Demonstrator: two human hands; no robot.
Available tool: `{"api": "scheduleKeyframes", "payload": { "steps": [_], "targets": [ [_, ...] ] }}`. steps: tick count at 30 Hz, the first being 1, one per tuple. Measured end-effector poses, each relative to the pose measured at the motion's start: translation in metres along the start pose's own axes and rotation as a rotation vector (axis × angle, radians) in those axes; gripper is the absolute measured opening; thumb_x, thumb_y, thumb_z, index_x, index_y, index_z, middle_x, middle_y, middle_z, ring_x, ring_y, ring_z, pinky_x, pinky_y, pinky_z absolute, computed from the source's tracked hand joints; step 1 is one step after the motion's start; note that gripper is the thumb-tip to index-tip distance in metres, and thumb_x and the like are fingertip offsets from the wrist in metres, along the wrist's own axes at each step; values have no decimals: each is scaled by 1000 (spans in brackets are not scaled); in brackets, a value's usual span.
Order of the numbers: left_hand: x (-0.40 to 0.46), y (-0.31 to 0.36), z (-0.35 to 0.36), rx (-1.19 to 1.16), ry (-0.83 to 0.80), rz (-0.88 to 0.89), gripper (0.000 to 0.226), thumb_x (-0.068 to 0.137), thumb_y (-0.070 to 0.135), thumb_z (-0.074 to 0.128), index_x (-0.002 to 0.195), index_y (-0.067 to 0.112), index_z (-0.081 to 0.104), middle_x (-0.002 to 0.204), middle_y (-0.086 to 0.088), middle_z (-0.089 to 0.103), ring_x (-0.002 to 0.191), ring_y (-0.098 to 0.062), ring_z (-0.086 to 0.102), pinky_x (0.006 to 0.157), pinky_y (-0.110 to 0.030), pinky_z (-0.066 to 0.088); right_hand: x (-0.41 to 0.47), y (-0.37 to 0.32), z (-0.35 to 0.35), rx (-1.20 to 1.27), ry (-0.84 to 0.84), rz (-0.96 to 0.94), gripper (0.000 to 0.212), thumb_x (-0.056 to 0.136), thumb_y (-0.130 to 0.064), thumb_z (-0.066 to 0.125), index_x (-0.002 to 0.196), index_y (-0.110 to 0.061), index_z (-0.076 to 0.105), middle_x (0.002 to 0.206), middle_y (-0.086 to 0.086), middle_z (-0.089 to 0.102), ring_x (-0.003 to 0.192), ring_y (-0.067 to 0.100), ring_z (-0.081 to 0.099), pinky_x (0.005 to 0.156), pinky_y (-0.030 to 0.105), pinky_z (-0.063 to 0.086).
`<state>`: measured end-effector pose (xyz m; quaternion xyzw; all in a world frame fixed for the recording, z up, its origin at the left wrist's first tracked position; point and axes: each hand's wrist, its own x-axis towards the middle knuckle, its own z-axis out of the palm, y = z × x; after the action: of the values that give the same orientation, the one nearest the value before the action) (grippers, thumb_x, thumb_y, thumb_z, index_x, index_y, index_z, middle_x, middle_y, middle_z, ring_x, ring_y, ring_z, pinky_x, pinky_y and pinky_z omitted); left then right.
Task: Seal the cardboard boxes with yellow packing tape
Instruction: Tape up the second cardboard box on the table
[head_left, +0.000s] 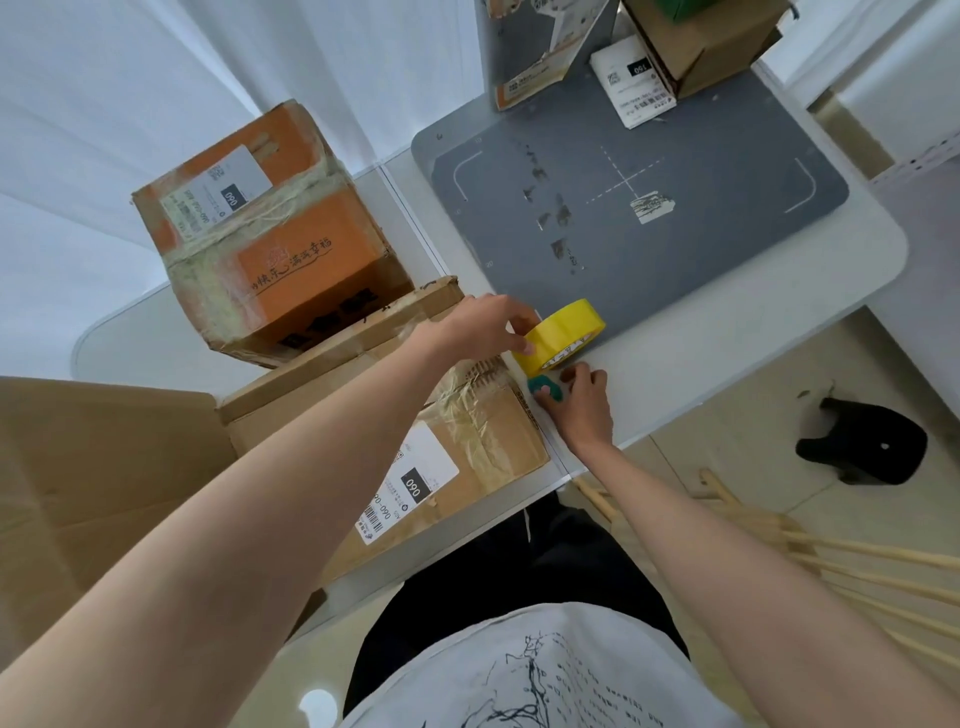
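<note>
The left hand (485, 325) curls its fingers round the round yellow roll of packing tape (563, 335), which stands on its edge on the white table (727, 332), at the near edge of the flat grey mat (675, 249). The right hand (579, 402) pinches a small green thing (545, 388) just below the roll. A flat brown cardboard box (467, 441) lies left of the hands, and an orange cardboard box (270, 239) sits farther back.

Both arms outstretched; left grip (491, 325) fingers curled, right grip (579, 397) fingers curled.
</note>
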<state>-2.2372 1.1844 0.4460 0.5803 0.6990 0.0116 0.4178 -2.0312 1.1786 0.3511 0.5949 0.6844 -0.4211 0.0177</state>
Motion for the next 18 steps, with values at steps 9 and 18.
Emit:
{"api": "scheduleKeyframes", "payload": {
  "steps": [9,18],
  "targets": [
    [3,-2,-1,-80,-50,-25,36,96,38,68,129,24,65,122,7,67,103,-16,57,91,-33,41,-5,-3,-2,-61,-76,-34,27,96,-18,65,114,-9,49,112,8,56,97,29,59,70,33,37],
    [8,0,-7,-19,-147,-32,43,98,45,62,136,24,61,130,6,64,115,-19,55,103,-40,42,-45,0,-36,200,-100,-253,15,108,-14,37,121,-16,44,110,3,62,83,1,58,72,14,45]
  ]
}}
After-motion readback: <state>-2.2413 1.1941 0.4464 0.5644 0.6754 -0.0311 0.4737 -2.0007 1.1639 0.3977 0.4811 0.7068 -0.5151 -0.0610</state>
